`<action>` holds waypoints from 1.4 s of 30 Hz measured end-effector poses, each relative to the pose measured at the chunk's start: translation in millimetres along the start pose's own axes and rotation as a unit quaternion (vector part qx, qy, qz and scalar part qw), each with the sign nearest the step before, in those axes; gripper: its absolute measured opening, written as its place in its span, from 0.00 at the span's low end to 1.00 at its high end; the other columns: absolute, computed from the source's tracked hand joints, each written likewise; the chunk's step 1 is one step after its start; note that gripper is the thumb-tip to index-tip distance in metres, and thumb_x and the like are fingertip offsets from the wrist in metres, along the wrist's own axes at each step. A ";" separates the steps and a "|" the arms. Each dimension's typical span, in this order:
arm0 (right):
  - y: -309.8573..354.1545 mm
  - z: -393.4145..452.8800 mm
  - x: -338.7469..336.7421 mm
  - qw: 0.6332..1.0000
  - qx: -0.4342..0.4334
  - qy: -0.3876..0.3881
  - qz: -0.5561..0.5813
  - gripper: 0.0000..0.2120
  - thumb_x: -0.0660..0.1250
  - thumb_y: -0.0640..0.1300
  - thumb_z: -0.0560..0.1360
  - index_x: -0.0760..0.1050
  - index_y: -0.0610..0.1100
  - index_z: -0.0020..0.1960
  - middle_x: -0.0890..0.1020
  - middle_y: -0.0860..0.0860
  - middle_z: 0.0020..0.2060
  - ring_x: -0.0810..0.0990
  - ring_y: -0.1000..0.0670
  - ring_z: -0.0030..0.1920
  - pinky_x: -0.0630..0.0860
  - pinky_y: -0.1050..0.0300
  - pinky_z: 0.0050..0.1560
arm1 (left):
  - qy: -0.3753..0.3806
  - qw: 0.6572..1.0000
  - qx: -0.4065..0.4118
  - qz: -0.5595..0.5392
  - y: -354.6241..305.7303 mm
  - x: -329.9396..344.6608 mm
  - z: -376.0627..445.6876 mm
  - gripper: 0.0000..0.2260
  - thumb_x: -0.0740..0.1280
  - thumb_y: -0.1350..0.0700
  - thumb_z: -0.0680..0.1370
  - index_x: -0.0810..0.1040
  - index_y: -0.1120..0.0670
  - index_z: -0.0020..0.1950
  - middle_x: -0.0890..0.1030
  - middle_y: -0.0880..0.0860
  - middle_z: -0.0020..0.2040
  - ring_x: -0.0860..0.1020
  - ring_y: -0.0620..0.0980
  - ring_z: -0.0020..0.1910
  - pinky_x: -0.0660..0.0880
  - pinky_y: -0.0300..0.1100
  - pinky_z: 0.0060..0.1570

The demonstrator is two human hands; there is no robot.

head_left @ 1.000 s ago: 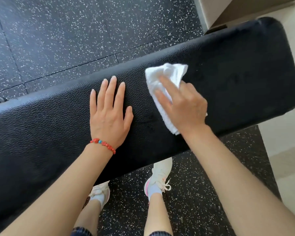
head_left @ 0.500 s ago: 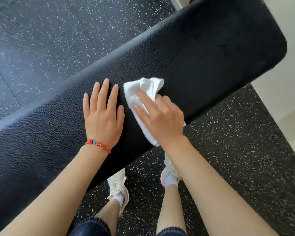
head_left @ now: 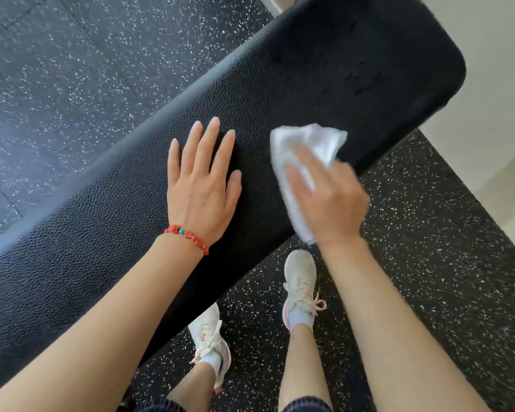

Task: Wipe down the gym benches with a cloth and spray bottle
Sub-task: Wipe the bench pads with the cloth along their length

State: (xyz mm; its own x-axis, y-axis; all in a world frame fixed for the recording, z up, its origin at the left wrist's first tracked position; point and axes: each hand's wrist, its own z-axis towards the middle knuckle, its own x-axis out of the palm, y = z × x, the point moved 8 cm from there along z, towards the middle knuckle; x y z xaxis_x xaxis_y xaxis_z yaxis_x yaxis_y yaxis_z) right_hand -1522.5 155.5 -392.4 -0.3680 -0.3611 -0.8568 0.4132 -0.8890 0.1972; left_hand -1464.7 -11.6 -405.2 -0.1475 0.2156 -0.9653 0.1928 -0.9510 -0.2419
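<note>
A black padded gym bench (head_left: 101,239) runs diagonally from lower left to upper right. My left hand (head_left: 201,185), with a red bead bracelet at the wrist, lies flat on the pad, fingers spread and holding nothing. My right hand (head_left: 327,197) presses a crumpled white cloth (head_left: 312,144) onto the pad near its near edge; hand and cloth are motion-blurred. Faint wet marks show on the pad toward its far end (head_left: 360,75). No spray bottle is in view.
Black speckled rubber flooring (head_left: 72,69) surrounds the bench. A pale tiled floor (head_left: 494,84) lies to the right past the bench's rounded end. My feet in white sneakers (head_left: 301,283) stand close to the bench's near side.
My right hand has slid the cloth leftward along the pad toward my left hand, then back right. The view has rotated so the bench looks steeper. My left hand stayed flat.
</note>
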 end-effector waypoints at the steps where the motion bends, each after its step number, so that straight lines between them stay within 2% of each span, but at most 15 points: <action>1: -25.4 10.5 0.9 0.998 0.054 -0.003 -0.014 0.11 0.66 0.54 0.73 0.82 0.51 0.49 0.75 0.47 0.28 0.74 0.47 0.28 0.68 0.58 0.23 | 0.010 1.000 0.007 0.001 -3.4 4.0 3.5 0.22 0.55 0.51 0.78 0.66 0.57 0.71 0.65 0.58 0.73 0.60 0.59 0.72 0.51 0.56 0.70; 3: -61.7 23.8 4.5 0.992 0.121 0.007 -0.017 0.12 0.67 0.54 0.73 0.82 0.49 0.51 0.78 0.46 0.31 0.76 0.45 0.30 0.70 0.58 0.25 | 0.028 0.999 0.014 0.008 -6.6 11.7 7.1 0.23 0.54 0.50 0.78 0.66 0.56 0.72 0.64 0.58 0.73 0.60 0.58 0.72 0.51 0.55 0.70; 6: -60.7 27.2 6.9 0.993 0.113 0.016 -0.002 0.12 0.68 0.53 0.72 0.82 0.48 0.51 0.78 0.46 0.31 0.76 0.46 0.30 0.69 0.59 0.26 | 0.034 0.999 0.008 0.020 -5.3 15.0 7.2 0.23 0.55 0.50 0.78 0.67 0.56 0.71 0.65 0.58 0.72 0.60 0.58 0.72 0.52 0.55 0.70; 10: -36.0 27.5 5.7 0.997 -0.070 0.028 0.017 0.10 0.68 0.51 0.73 0.82 0.48 0.49 0.73 0.48 0.26 0.71 0.49 0.26 0.67 0.60 0.22 | 0.025 0.999 -0.023 0.018 -11.2 11.1 11.1 0.23 0.55 0.50 0.78 0.67 0.57 0.71 0.65 0.58 0.72 0.60 0.58 0.72 0.52 0.56 0.70; 12: -55.4 45.1 9.8 0.994 -0.108 0.016 0.002 0.09 0.68 0.52 0.73 0.83 0.49 0.48 0.72 0.48 0.25 0.70 0.48 0.25 0.67 0.58 0.21 | 0.013 0.999 -0.038 0.009 -22.2 8.5 21.4 0.23 0.55 0.50 0.78 0.67 0.57 0.71 0.65 0.58 0.72 0.60 0.59 0.72 0.52 0.57 0.70; 16: -132.6 89.7 20.1 0.996 0.089 0.025 -0.020 0.14 0.64 0.55 0.73 0.81 0.50 0.52 0.78 0.42 0.32 0.76 0.41 0.31 0.71 0.54 0.26 | -0.003 0.999 -0.035 0.005 -49.8 13.2 57.5 0.23 0.56 0.50 0.78 0.67 0.56 0.71 0.65 0.58 0.72 0.61 0.59 0.72 0.53 0.57 0.70; 18: -136.2 89.5 23.9 0.990 0.133 0.038 -0.001 0.15 0.64 0.55 0.73 0.81 0.49 0.54 0.79 0.41 0.35 0.78 0.40 0.35 0.72 0.53 0.29 | 0.010 0.999 -0.048 -0.001 -56.8 23.7 70.8 0.23 0.56 0.49 0.78 0.66 0.56 0.72 0.64 0.58 0.73 0.60 0.59 0.72 0.53 0.57 0.70; 20: -109.3 76.5 22.2 0.996 0.086 0.037 0.013 0.14 0.65 0.54 0.73 0.81 0.48 0.53 0.78 0.44 0.32 0.76 0.43 0.32 0.71 0.56 0.27 | 0.025 0.998 -0.061 0.001 -58.8 33.6 75.3 0.24 0.55 0.49 0.78 0.65 0.57 0.72 0.64 0.59 0.73 0.59 0.59 0.72 0.52 0.58 0.70; 22: -80.8 63.4 19.2 0.999 -0.018 0.034 0.029 0.12 0.66 0.53 0.73 0.82 0.48 0.51 0.74 0.46 0.27 0.73 0.47 0.27 0.67 0.58 0.23 | 0.035 0.997 -0.063 0.016 -59.4 39.1 74.7 0.24 0.55 0.49 0.78 0.64 0.56 0.73 0.63 0.58 0.74 0.58 0.59 0.73 0.50 0.57 0.70; 25: -81.5 78.5 26.7 0.992 -0.119 0.033 0.013 0.12 0.64 0.54 0.76 0.82 0.48 0.50 0.72 0.48 0.25 0.71 0.47 0.26 0.66 0.57 0.22 | 0.033 0.997 -0.060 0.022 -57.6 39.5 74.5 0.25 0.55 0.48 0.78 0.64 0.56 0.73 0.62 0.58 0.74 0.58 0.58 0.73 0.49 0.56 0.71; 31: -122.8 125.7 49.2 0.993 0.076 0.087 -0.003 0.16 0.63 0.55 0.74 0.79 0.49 0.56 0.79 0.43 0.35 0.76 0.42 0.35 0.64 0.58 0.30 | 0.025 0.997 -0.063 0.025 -58.9 38.1 75.1 0.24 0.56 0.48 0.78 0.65 0.56 0.72 0.63 0.58 0.74 0.58 0.58 0.73 0.51 0.56 0.71; 33: -93.0 117.5 47.5 0.995 0.041 0.085 0.018 0.15 0.64 0.55 0.74 0.80 0.48 0.55 0.78 0.44 0.33 0.76 0.43 0.33 0.65 0.58 0.28 | 0.021 0.997 -0.064 0.026 -58.4 37.1 74.4 0.24 0.56 0.48 0.78 0.65 0.56 0.72 0.63 0.58 0.74 0.59 0.58 0.73 0.51 0.56 0.71; 38: -33.7 103.7 49.7 0.982 -0.150 0.090 0.073 0.14 0.65 0.57 0.73 0.82 0.49 0.49 0.73 0.49 0.25 0.72 0.48 0.26 0.67 0.57 0.22 | 0.015 0.998 -0.065 0.012 -57.7 36.0 74.8 0.24 0.56 0.48 0.78 0.65 0.56 0.72 0.63 0.58 0.73 0.58 0.57 0.73 0.50 0.55 0.71; 40: -59.1 128.4 55.8 0.986 -0.139 0.079 0.043 0.15 0.65 0.58 0.72 0.82 0.50 0.49 0.74 0.47 0.26 0.73 0.46 0.27 0.65 0.59 0.23 | 0.011 0.998 -0.068 0.014 -57.8 35.0 75.2 0.24 0.56 0.48 0.78 0.66 0.56 0.72 0.63 0.58 0.73 0.59 0.57 0.72 0.51 0.56 0.71; 42: -89.4 156.9 65.1 0.994 -0.055 0.093 0.021 0.16 0.65 0.57 0.71 0.81 0.50 0.52 0.78 0.44 0.30 0.76 0.43 0.31 0.64 0.59 0.27 | 0.013 0.997 -0.067 0.020 -58.7 35.0 75.4 0.24 0.56 0.48 0.78 0.66 0.56 0.72 0.64 0.57 0.73 0.59 0.57 0.72 0.52 0.56 0.71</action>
State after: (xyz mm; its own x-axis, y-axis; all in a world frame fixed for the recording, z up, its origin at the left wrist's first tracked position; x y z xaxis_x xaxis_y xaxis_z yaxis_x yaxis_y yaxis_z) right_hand -1714.1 167.3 -391.1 -0.1923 -0.3302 -0.9241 0.5173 -0.8343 0.1904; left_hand -1554.3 35.0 -417.3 -0.1122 0.1851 -0.9763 0.3266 -0.9210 -0.2122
